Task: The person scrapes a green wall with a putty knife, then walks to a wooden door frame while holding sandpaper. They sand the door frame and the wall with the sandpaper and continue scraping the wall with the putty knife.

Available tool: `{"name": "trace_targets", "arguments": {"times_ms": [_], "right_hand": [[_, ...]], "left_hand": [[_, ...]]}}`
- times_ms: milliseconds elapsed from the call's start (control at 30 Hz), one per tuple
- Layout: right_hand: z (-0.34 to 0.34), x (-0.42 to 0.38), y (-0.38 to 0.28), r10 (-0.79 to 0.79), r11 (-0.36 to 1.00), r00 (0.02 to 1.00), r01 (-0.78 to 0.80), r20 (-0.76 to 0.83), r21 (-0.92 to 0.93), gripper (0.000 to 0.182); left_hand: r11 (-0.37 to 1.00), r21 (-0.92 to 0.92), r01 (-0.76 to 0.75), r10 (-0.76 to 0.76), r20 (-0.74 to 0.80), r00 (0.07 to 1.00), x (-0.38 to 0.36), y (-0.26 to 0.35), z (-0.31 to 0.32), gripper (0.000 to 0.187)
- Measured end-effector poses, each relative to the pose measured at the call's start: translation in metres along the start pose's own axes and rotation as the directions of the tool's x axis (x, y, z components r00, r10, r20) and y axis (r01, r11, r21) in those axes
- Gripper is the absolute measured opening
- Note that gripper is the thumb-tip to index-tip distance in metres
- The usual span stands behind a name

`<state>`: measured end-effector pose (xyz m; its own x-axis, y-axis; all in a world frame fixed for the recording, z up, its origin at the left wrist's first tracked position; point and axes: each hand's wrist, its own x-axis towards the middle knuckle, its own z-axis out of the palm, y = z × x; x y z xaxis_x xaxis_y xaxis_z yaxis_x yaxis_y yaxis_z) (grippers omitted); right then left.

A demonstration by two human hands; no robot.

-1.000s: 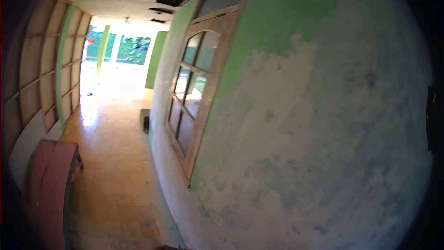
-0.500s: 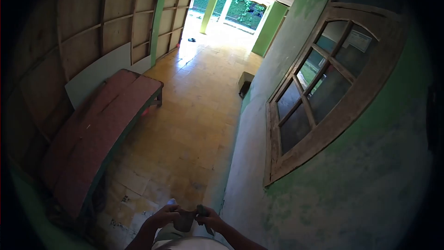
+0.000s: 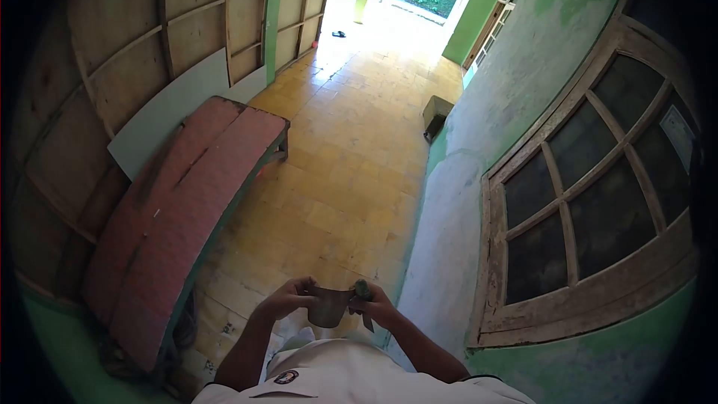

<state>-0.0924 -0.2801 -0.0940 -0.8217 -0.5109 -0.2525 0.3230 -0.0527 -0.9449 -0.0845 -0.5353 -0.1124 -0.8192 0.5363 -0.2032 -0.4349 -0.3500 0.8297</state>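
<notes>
Head view looks down a tiled corridor, and low in the middle both of the person's hands meet in front of the chest over a small dark flat piece (image 3: 329, 307). The piece looks like a scrap of sheet, broad at the top and narrowing toward a rounded lower end; its long axis runs roughly across, from one hand to the other, and its narrow end points down toward the white shirt (image 3: 336, 374). What it is made of cannot be told.

The left hand (image 3: 288, 301) has its fingers closed on the piece's left upper edge. The right hand (image 3: 374, 303) is curled around the right edge and also around something small and greenish (image 3: 362, 288) that sticks up above the knuckles. The piece hangs between the two grips and just below them, above the yellow floor tiles (image 3: 351, 179).

A red bench (image 3: 187, 202) stands to the left along the panelled wall, and a wooden window frame (image 3: 591, 209) sits in the green wall to the right.
</notes>
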Motion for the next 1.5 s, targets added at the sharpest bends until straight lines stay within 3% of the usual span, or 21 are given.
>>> {"name": "trace_targets", "arguments": {"times_ms": [167, 367, 500, 733, 933, 967, 1033, 1233, 1300, 1333, 1400, 1500], "right_hand": [[-0.048, 0.052, -0.008, 0.017, 0.988, 0.996, -0.003, -0.086, 0.153, 0.016], [-0.133, 0.152, -0.033, 0.001, 0.996, 0.993, 0.009, -0.118, 0.091, 0.02], [-0.191, 0.227, -0.07, 0.009, 0.995, 0.996, 0.0, -0.091, 0.101, 0.021], [-0.271, 0.334, -0.114, -0.017, 0.996, 0.999, 0.02, 0.031, -0.085, 0.024], [-0.31, 0.435, -0.143, 0.028, 0.998, 0.971, -0.015, 0.239, -0.057, 0.026], [-0.317, 0.454, -0.148, 0.015, 0.999, 0.951, -0.003, 0.31, -0.041, 0.026], [-0.33, 0.49, -0.163, 0.022, 1.0, 0.951, -0.02, 0.309, -0.009, 0.026], [-0.397, 0.601, -0.224, 0.034, 0.999, 0.983, -0.032, 0.18, -0.014, 0.027], [-0.422, 0.64, -0.245, -0.053, 0.993, 0.986, 0.034, 0.157, 0.116, 0.027], [-0.434, 0.656, -0.255, -0.057, 0.991, 0.988, 0.039, 0.146, 0.124, 0.027], [-0.452, 0.677, -0.268, 0.003, 0.93, 1.0, -0.004, 0.004, 0.369, 0.027], [-0.488, 0.709, -0.278, 0.018, 0.885, 0.999, -0.002, -0.029, 0.465, 0.031]], "left_hand": [[0.999, 0.041, 0.031, -0.033, 0.032, 0.999, 0.068, 0.023, -0.028, 0.03], [0.988, 0.148, -0.036, 0.038, -0.011, 0.999, 0.183, 0.07, -0.068, 0.032], [0.982, 0.19, -0.001, 0.019, -0.093, 0.995, 0.256, 0.116, -0.084, 0.034], [0.985, 0.168, -0.032, 0.061, -0.171, 0.983, 0.353, 0.163, -0.118, 0.036], [0.998, 0.013, -0.067, 0.068, -0.248, 0.966, 0.431, 0.19, -0.182, 0.037], [0.997, -0.031, -0.069, 0.06, -0.232, 0.971, 0.448, 0.197, -0.194, 0.038], [0.995, -0.074, -0.064, 0.047, -0.21, 0.977, 0.484, 0.216, -0.22, 0.039], [0.99, -0.135, -0.028, 0.02, -0.062, 0.998, 0.623, 0.302, -0.279, 0.042], [0.97, -0.241, 0.014, 0.01, 0.099, 0.995, 0.678, 0.326, -0.303, 0.043], [0.972, -0.235, 0.026, -0.001, 0.107, 0.994, 0.701, 0.337, -0.308, 0.043], [0.917, -0.394, 0.067, -0.008, 0.15, 0.989, 0.746, 0.36, -0.306, 0.043], [0.867, -0.49, 0.089, 0.042, 0.25, 0.967, 0.815, 0.375, -0.313, 0.044]]}}
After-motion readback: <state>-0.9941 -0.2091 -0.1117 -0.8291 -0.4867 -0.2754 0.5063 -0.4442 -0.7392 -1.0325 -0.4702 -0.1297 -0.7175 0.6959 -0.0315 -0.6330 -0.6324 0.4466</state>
